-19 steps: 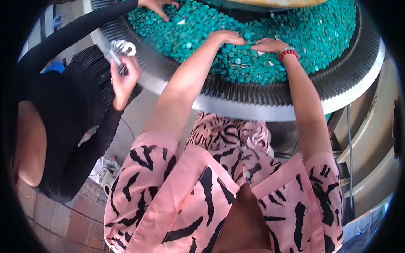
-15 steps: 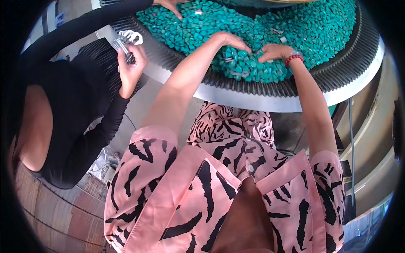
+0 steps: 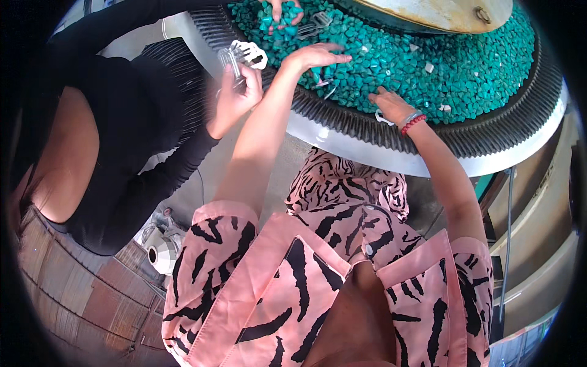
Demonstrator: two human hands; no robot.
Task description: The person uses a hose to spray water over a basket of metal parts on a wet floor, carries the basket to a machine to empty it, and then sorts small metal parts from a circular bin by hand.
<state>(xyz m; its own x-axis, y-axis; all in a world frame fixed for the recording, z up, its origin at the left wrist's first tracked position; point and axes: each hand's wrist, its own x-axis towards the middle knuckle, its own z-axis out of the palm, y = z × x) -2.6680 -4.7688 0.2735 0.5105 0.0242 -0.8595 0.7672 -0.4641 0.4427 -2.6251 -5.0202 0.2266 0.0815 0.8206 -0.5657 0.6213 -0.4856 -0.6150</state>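
Green tumbled stones (image 3: 373, 67) fill a round trough, with a few pale bits (image 3: 430, 67) among them. My left hand (image 3: 318, 56) is open above the stones, fingers stretched to the right. Close to the near rim, my right hand (image 3: 394, 107), wearing a red bead bracelet (image 3: 414, 124), has its fingers apart and fingertips at the stones. A small white piece (image 3: 384, 117) shows just under that hand; I cannot tell whether it touches the palm. Beyond my left hand, a silvery clear clip-like piece (image 3: 315, 24) lies on the stones.
A co-worker in black sleeves stands at the left. One of their hands (image 3: 284, 11) scoops stones; the other (image 3: 241, 92) holds clear and white pieces (image 3: 235, 60). The trough has a black ribbed rim (image 3: 489, 134) and a pale cover (image 3: 440, 15) over its middle.
My hands have moved apart, the left up and leftward, the right slightly down. The view has shifted, showing more of the cover. The co-worker's far hand has gathered stones.
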